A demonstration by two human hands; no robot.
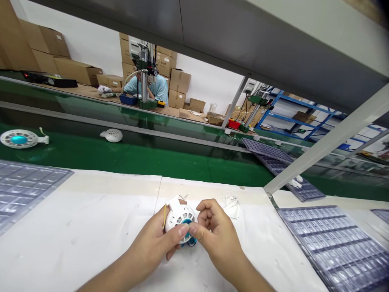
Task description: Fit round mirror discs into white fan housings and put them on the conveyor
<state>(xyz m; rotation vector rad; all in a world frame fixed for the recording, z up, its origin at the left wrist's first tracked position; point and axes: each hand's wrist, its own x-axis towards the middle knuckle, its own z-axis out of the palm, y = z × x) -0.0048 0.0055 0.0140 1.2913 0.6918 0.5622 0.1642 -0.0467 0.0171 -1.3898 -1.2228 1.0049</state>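
Observation:
My left hand (156,237) is closed around a small white fan housing (174,219) with radial slots and a shiny blue round centre. Its thumb presses on the front of the housing, and a yellow wire hangs at the left side. Beside it, my right hand (216,233) has curled fingers, with the thumb tip against the blue centre (187,222). Whatever those fingers may pinch is hidden. Shiny blue round pieces (192,241) show just below the housing, partly covered by it and my hands.
A crumpled clear plastic bag (231,206) lies beyond my right hand. Compartmented plastic trays (337,239) flank the white worktop (91,243). On the green conveyor belt (170,160) are a fan part (20,139) and a white housing (113,135). A co-worker (161,87) sits opposite; a slanted post (322,142) stands right.

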